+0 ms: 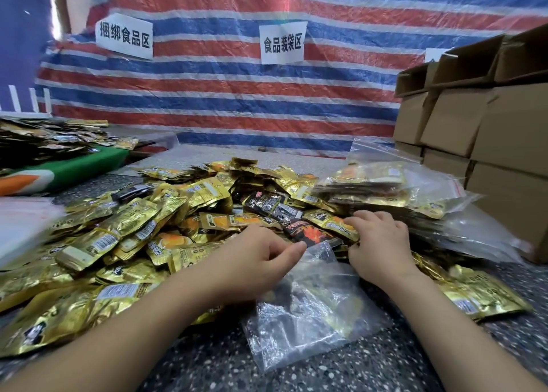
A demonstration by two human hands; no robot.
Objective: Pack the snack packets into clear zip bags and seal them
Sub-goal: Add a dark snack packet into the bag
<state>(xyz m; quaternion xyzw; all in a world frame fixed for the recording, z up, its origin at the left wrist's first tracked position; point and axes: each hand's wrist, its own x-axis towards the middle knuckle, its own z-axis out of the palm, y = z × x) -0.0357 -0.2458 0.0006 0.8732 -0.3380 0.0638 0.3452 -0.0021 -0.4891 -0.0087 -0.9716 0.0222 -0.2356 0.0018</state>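
Striped tarpaulin [222, 95] in red, white and blue hangs behind, two paper signs [124, 36] taped to it, and up front a speckled tabletop [370, 365] runs under everything. At the left edge sits a pale stack, probably empty bags [20, 228]. Moving in, the big heap of gold snack packets [133, 228] spills across the middle, a few black ones mixed in.

Now the left hand [261, 261]: fingers curled, thumb and forefinger pinching the mouth of the clear zip bag [311, 302], which lies at the near edge with packets already inside. Right beside it, the right hand [379, 243] has fingers bent down over a gold packet at the bag's mouth; whether it truly grips it, I cannot tell.

Filled bags [385, 190] pile up on the right, cardboard boxes [474, 130] stacked past them.

Handling call: these packets look light, flat and slick, likely to slide off each other, so take them by the edges. That bag is thin and floppy; hold it at the zip strip.
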